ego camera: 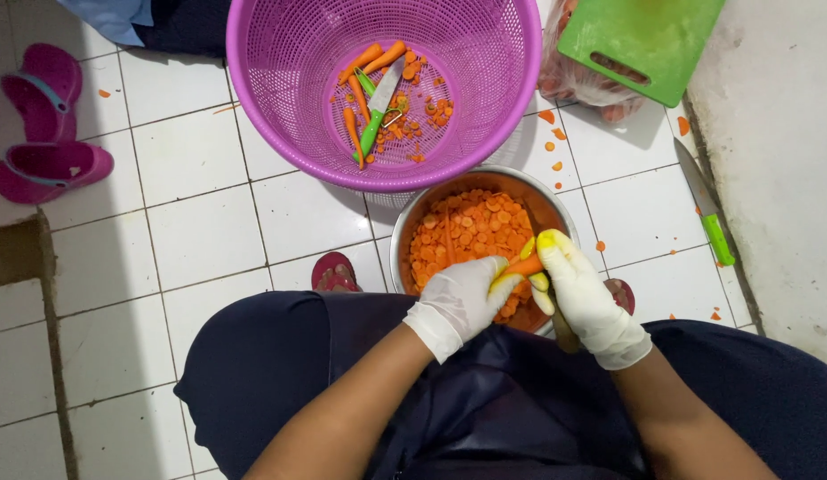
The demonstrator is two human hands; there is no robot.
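Note:
My left hand (pixel 459 300), in a white glove, grips a small carrot (pixel 523 265) over a steel bowl (pixel 411 222) full of sliced carrot rounds. My right hand (pixel 584 297), also gloved, is closed around a knife handle and presses against the carrot's end; the blade is mostly hidden between my hands. Both gloves have yellow-stained fingertips. Beyond the bowl stands a purple plastic basket (pixel 271 98) holding a few whole carrots (pixel 371 59), carrot scraps and a green-handled knife (pixel 378 107).
A green cutting board (pixel 644 40) rests on a plastic bag of carrots (pixel 580 87) at top right. Another green-handled knife (pixel 708 212) lies on the tiled floor by the grey wall. Pink sandals (pixel 47 124) sit far left. Carrot bits dot the tiles.

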